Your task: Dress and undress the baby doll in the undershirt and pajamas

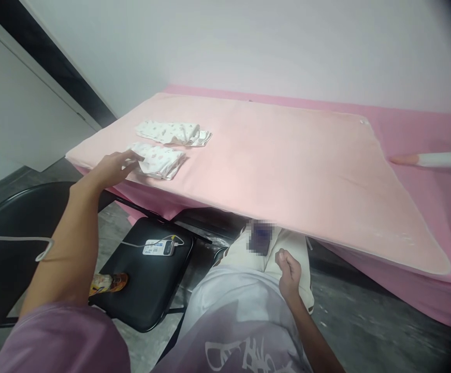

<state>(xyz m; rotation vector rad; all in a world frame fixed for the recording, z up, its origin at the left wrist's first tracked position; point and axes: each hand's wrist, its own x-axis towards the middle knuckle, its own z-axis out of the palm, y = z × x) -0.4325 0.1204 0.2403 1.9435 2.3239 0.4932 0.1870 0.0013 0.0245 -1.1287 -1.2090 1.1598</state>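
Note:
My left hand (pixel 117 167) reaches over the table's near left edge, its fingers apart. Its fingertips rest on the left end of a folded white cloth with a small pale print (pixel 159 161); I see no grip on it. Just behind lies a second folded white printed cloth (pixel 171 132). My right hand (pixel 289 269) is closed over my lap, below the table edge, with nothing visible in it. Close to it on my lap is a dark object (pixel 261 238), blurred out by pixelation.
A pale pink mat (pixel 272 155) covers the table over a brighter pink cloth (pixel 423 132). At the right, a white sleeve-like shape with a skin-toned tip (pixel 404 159) reaches in. A black chair (pixel 151 295) holds a white power bank (pixel 157 247) with a cable.

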